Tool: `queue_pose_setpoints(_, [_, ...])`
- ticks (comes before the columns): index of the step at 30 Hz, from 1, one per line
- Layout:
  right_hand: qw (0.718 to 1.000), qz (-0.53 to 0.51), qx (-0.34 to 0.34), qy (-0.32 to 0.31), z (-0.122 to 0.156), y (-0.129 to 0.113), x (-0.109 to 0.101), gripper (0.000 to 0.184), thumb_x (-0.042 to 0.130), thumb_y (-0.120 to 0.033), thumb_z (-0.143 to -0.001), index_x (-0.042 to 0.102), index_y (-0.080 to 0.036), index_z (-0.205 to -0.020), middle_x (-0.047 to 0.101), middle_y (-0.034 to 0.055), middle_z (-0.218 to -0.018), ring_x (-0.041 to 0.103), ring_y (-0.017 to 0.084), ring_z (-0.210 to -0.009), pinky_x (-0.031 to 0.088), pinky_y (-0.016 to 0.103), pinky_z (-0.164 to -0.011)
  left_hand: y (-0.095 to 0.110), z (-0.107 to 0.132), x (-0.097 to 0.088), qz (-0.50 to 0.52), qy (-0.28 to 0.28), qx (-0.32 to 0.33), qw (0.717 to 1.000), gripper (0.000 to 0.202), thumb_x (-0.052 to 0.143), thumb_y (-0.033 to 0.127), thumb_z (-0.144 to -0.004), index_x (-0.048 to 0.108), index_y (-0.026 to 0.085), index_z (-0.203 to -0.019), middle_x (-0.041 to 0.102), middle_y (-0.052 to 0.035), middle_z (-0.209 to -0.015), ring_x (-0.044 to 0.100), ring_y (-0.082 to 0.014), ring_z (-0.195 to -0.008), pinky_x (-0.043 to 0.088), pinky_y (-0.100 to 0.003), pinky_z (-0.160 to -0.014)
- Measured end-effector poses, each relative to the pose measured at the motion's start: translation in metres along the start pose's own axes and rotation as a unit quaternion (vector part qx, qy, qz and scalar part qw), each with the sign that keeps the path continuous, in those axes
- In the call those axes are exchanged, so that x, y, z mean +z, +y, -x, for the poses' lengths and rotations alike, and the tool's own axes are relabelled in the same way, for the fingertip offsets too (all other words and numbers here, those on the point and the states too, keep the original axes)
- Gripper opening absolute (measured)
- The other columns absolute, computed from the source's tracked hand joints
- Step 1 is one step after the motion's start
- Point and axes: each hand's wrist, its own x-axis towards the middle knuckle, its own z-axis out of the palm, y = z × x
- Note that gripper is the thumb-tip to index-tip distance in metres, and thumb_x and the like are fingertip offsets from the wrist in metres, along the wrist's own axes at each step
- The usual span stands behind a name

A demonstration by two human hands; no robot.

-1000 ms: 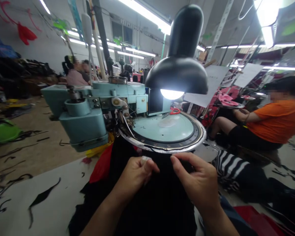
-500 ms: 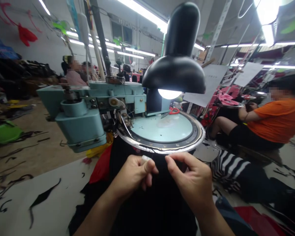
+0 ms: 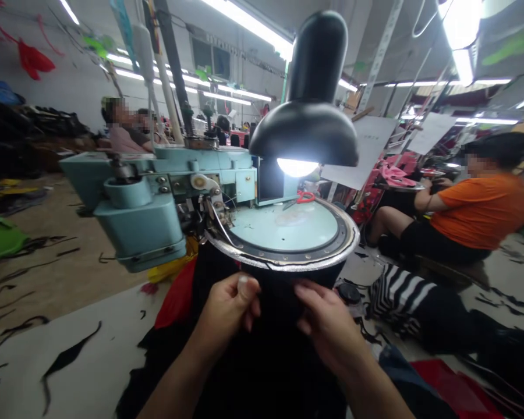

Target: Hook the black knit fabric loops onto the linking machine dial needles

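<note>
Apparently part-mounted: black cloth [image 3: 273, 366] under round silvery metal ring [image 3: 283, 266], remainder loose; left hand [image 3: 227, 308], right hand [image 3: 330, 319] curled, grip unclear.

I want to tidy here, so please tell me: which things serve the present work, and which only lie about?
Apparently in use:
black fabric, near left hand and right hand
turquoise machine
lit lamp
perhaps red-handled scissors

Apparently lying about:
striped fabric
black scraps

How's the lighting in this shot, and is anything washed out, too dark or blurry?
In the head view, the bulb glares blown-out white and the round plate below is brightly lit; the black cloth loses nearly all detail; the right hand looks slightly blurred.
</note>
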Motion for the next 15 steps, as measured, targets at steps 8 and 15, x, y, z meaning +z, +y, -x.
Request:
queue_pose_setpoints(8, [0.994,-0.062,-0.044,0.075,-0.008,0.016,0.023,0.029,0.084,-0.038,-0.066,0.068,-0.014,-0.065,0.065,-0.0010,-0.062,0.055,0.011,-0.058,0.045,0.023,-0.058,-0.002,0.003,0.003,0.033,0.016,0.004,0.999,0.056,0.068,0.070,-0.075,0.064,0.014,-0.079,0.059,0.0024,-0.052,0.048,-0.0068,-0.038,0.029,-0.015,-0.034])
queue_pose_setpoints(15, [0.994,-0.002,-0.064,0.089,-0.007,0.017,0.018,0.030,0.081,-0.038,-0.068,0.064,-0.015,-0.060,0.052,-0.0055,-0.052,0.039,0.007,-0.049,0.032,0.021,-0.046,-0.003,0.007,0.003,0.041,-0.020,0.001,0.999,0.054,0.071,0.067,-0.075,0.065,0.013,-0.082,0.066,-0.0018,-0.058,0.053,-0.0093,-0.038,0.029,-0.017,-0.032])
